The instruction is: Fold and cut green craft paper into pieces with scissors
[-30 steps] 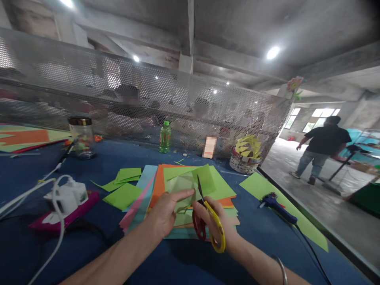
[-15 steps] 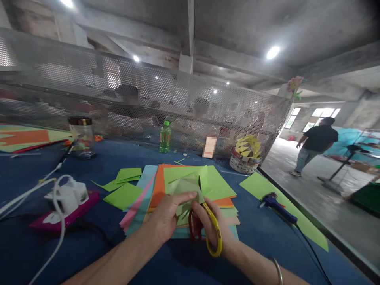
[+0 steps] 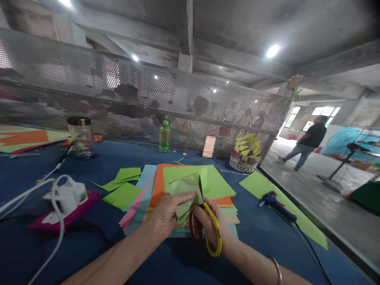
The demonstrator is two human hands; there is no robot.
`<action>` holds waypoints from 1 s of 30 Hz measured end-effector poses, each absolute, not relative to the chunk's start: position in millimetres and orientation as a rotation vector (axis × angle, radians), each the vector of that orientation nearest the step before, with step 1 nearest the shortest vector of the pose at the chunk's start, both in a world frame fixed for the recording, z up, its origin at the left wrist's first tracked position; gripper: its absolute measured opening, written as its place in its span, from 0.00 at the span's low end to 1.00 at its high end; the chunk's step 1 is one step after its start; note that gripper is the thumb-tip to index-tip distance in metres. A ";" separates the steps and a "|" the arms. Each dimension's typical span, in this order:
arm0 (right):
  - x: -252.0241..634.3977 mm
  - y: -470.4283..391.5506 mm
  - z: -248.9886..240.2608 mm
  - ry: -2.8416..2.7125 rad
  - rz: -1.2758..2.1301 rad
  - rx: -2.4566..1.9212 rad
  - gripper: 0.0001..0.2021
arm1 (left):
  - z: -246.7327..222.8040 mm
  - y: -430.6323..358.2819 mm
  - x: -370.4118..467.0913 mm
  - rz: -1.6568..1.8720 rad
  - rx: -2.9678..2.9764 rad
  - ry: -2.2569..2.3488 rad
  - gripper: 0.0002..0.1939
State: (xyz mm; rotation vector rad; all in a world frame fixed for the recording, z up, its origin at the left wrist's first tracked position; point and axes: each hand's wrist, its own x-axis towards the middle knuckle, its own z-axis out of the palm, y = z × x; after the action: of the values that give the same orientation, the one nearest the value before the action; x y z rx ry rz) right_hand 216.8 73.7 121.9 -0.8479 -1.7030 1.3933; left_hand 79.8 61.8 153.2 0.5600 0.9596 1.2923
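My left hand [image 3: 166, 213] is closed on a folded piece of light green paper [image 3: 185, 189], thumb on top. In my right hand [image 3: 212, 221] is a pair of scissors [image 3: 219, 231] with one yellow and one red handle loop. Its dark blades stand at the right part of the folded paper, partly hidden by it. Both hands are close together over a stack of coloured paper [image 3: 158, 184], with green and orange sheets uppermost and blue and pink edges showing at the left.
Green paper pieces [image 3: 123, 196] lie left of the stack, near a magenta power strip [image 3: 92, 201] with white plugs. A glue gun [image 3: 279, 208] rests on green paper at right. Behind stand a jar [image 3: 81, 138], a green bottle [image 3: 164, 137] and a basket [image 3: 245, 160] of yellow pieces.
The scissor blades and folded paper have shifted very slightly; both hands keep their hold. In the background at right, a walking person has moved a little to the left.
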 end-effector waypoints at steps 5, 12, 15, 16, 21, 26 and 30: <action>218.7 74.4 119.9 -1.725 1.391 -0.841 0.15 | 156.2 73.6 64.2 1.388 0.635 0.980 0.18; 216.9 71.5 125.5 -1.776 1.326 -0.876 0.12 | 172.7 84.7 44.6 1.321 1.057 1.183 0.15; 216.7 69.3 126.4 -1.780 1.332 -0.895 0.11 | 174.1 86.3 42.0 1.229 1.093 1.182 0.15; 216.7 68.6 126.4 -1.773 1.338 -0.905 0.11 | 172.9 87.0 41.5 1.210 1.078 1.171 0.15; 216.4 67.7 125.4 -1.751 1.345 -0.920 0.11 | 163.8 90.0 39.2 1.131 1.029 1.115 0.18; 219.2 71.7 120.4 -1.777 1.379 -0.916 0.14 | 162.9 90.1 35.9 1.115 1.047 1.105 0.18; 228.1 76.1 118.1 -1.827 1.374 -0.939 0.20 | 167.1 89.7 34.5 1.139 1.053 1.109 0.17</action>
State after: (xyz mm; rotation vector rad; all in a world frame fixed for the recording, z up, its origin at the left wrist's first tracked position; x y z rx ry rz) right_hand 228.1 76.1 118.1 -0.9386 -1.8273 1.3743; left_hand 34.5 89.7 167.1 1.0525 1.1094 1.1392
